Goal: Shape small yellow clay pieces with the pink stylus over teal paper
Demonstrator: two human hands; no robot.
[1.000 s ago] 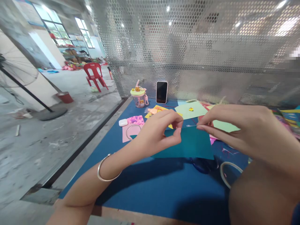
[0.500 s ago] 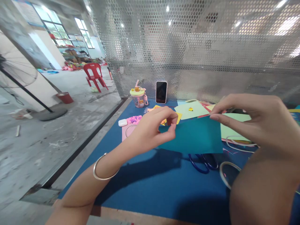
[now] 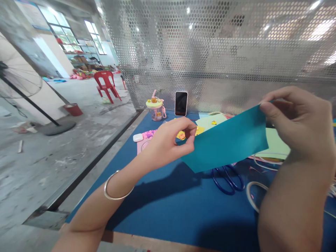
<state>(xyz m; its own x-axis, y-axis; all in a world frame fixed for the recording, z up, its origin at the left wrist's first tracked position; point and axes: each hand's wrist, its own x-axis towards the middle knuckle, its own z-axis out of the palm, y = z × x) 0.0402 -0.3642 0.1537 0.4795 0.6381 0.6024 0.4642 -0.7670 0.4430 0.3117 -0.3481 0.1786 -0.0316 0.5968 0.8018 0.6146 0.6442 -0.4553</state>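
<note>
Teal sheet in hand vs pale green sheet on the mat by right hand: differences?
Pose: the teal rectangular paper sheet hangs tilted in the air, right end higher; the pale green paper sheet lies flat on the blue table mat. Hold: left hand and right hand pinch the teal sheet's upper corners; neither grips the pale green one. View: teal nearly whole, pale green partly hidden. Both are plain coloured paper.

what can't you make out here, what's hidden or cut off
Head view only:
Scissors: blades hidden behind the teal paper; only the blue handles show.
Pink sheet: mostly behind the left hand.
Right hand: forearm cut off by the bottom edge.
Cup: print too small to read.
</note>
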